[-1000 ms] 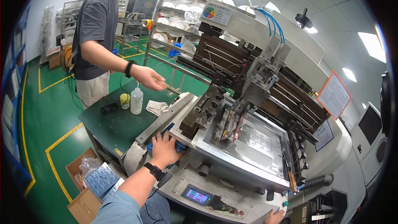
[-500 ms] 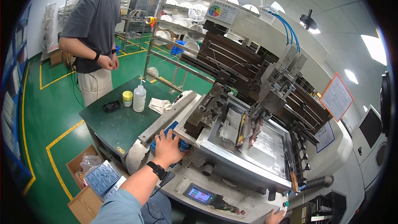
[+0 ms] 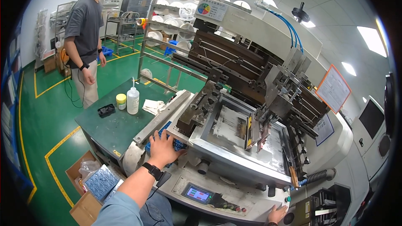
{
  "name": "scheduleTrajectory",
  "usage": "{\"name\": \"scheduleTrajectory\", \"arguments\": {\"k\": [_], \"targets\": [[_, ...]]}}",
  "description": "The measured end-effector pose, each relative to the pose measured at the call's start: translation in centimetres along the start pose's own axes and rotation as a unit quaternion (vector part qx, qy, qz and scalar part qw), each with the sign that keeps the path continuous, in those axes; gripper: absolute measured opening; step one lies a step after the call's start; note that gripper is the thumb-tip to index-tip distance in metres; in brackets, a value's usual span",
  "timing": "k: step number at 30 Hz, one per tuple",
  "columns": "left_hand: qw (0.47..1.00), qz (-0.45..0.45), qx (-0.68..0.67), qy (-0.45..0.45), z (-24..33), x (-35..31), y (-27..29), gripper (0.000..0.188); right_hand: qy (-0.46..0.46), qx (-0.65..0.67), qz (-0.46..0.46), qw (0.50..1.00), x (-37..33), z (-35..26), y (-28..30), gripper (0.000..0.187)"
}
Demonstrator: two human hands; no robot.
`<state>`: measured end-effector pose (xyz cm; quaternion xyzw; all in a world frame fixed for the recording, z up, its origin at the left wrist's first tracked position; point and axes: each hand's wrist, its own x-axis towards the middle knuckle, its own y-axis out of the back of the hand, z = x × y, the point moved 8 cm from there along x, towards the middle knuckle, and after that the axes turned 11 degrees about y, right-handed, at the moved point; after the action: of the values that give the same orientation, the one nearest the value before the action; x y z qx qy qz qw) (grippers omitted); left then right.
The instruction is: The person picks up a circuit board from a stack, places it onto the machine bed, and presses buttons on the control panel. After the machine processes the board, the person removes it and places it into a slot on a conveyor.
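My left hand [image 3: 163, 150] lies with fingers spread on a blue patterned board [image 3: 179, 145] at the left end of the printing machine [image 3: 234, 180]. Part of that board is hidden under the fingers and the machine's corner. At the lower right, my right hand [image 3: 277, 215] rests with fingers stretched on the machine's front edge, holding nothing visible. A green button [image 3: 287, 199] is just beyond its fingertips. Between my hands, a metal-framed stencil [image 3: 228, 123] sits in the machine, with a squeegee [image 3: 257, 136] over it.
A wooden-handled spatula [image 3: 293, 175] lies at the frame's right side. A small screen [image 3: 198, 193] is on the front panel. On the green table [image 3: 106, 127] stand a squeeze bottle [image 3: 132, 100], a yellow-lidded jar [image 3: 121, 101] and a cloth [image 3: 154, 106]. A person [image 3: 83, 37] stands behind it.
The squeegee has shifted right across the stencil. More of my right hand shows. The other person's hands have parted and dropped. My left hand stays on the blue board.
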<state>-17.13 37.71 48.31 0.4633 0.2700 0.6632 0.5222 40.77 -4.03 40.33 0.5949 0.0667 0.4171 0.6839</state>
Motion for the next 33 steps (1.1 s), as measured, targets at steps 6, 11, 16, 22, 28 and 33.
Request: {"name": "scheduleTrajectory", "arguments": {"k": [6, 11, 16, 22, 28, 33], "targets": [[0.999, 0.042, -0.009, -0.010, 0.0, -0.3, 0.0, 0.073, -0.104, 0.165, -0.080, 0.977, -0.4, 2.6, -4.4, 0.080], [0.999, 0.033, -0.011, -0.013, 0.4, -0.4, 0.0, 0.072, -0.142, 0.193, -0.090, 0.967, -1.2, 1.5, -2.6, 0.081], [0.999, 0.015, -0.006, -0.041, 1.1, -0.1, -0.6, 0.071, -0.110, 0.195, -0.056, 0.973, -1.1, 2.6, -4.1, 0.087], [0.999, -0.005, 0.051, -0.017, 0.2, 0.5, -3.2, 0.071, -0.087, 0.378, -0.112, 0.915, 1.9, 2.1, -4.4, 0.055], [0.997, -0.014, 0.073, -0.018, 0.7, 0.5, -3.9, 0.082, -0.202, 0.876, -0.028, 0.436, 2.7, -1.7, 3.6, 0.033], [0.997, -0.028, 0.074, -0.011, 0.3, 0.6, -3.8, 0.084, -0.209, 0.919, -0.006, 0.336, 4.4, -4.5, 7.7, 0.028]]}}
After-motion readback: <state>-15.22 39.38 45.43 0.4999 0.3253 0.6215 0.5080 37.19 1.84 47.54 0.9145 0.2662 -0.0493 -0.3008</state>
